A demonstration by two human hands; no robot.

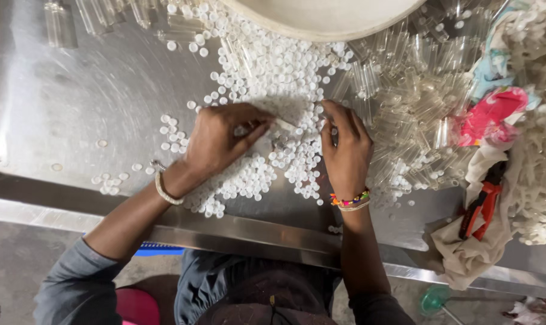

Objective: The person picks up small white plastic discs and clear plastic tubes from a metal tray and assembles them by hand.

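My left hand point(221, 138) and right hand point(345, 147) rest close together over a heap of small white caps point(267, 72) spread on the steel desk point(74, 102). Between thumb and forefinger of my left hand I pinch a small clear plastic tube point(283, 125); its long axis lies nearly level, running left to right across the desk, and its free end points toward my right hand. My right hand is curled, fingertips down among the caps just beside that end; I cannot tell whether it grips anything. The tube sits right above the middle of the cap heap. To the right lies a big pile of more clear tubes point(417, 102), pointing every which way. Further right are a pink cloth point(492, 114), red-handled pliers point(480, 207) on a beige rag point(465, 253), and white plastic sprues point(538, 174). A white round rim point(321, 18) overhangs the top.
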